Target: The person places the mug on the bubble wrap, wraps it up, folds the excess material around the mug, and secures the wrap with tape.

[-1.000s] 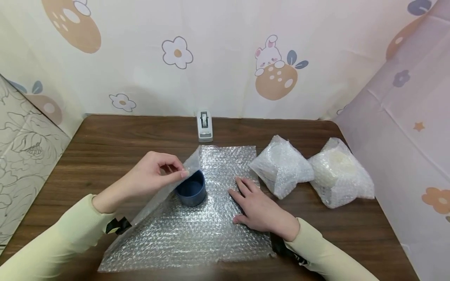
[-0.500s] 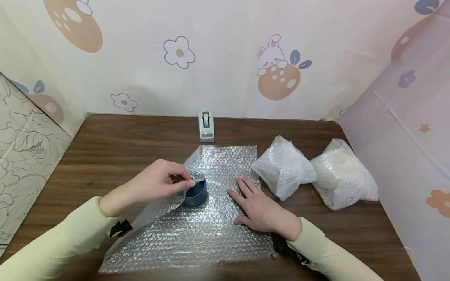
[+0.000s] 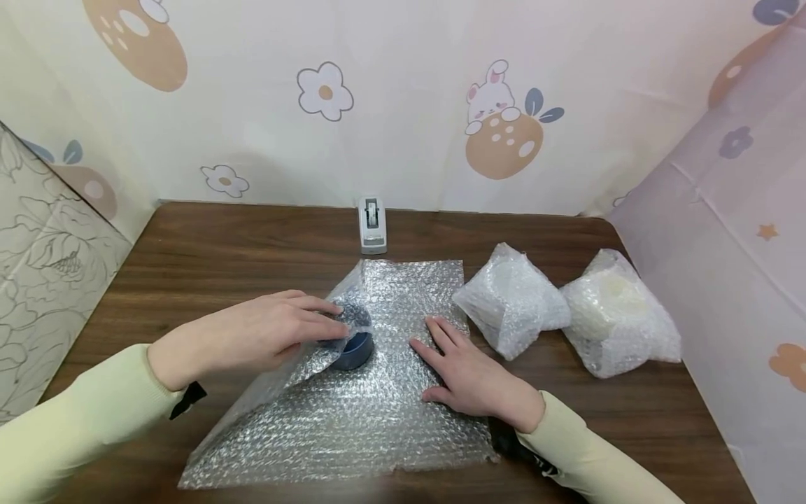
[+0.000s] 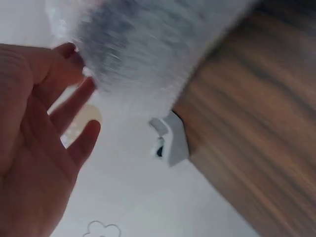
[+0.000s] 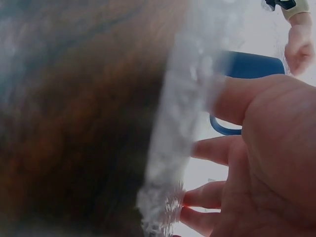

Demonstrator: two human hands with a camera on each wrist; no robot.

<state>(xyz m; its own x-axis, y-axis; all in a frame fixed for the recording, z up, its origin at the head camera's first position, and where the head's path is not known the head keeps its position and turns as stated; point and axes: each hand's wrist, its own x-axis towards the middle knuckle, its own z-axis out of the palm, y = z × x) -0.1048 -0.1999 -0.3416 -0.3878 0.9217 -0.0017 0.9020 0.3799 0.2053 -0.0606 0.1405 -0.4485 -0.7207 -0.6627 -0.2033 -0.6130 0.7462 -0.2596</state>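
Observation:
A dark blue cup (image 3: pixel 354 352) stands on a sheet of bubble wrap (image 3: pixel 371 420), partly covered by the sheet's folded left side. My left hand (image 3: pixel 264 332) lies over that flap at the cup's rim, fingers fairly straight. In the left wrist view the fingers of the left hand (image 4: pixel 44 133) are spread apart, some touching the wrap. My right hand (image 3: pixel 469 374) rests with spread fingers on the right part of the sheet. Past the right hand (image 5: pixel 266 148), the right wrist view shows the blue cup (image 5: pixel 254 64) with a curved blue loop.
A white tape dispenser (image 3: pixel 373 225) stands near the back edge of the wooden table (image 3: pixel 252 245). To the right sit two bubble-wrapped bundles, one nearer (image 3: pixel 513 301) and one farther right (image 3: pixel 620 315). A patterned curtain (image 3: pixel 403 105) hangs behind the table.
My left hand has drawn the flap rightward over the cup, then loosened its pinch and straightened its fingers on it. More of the cup is covered. The right hand stays in place.

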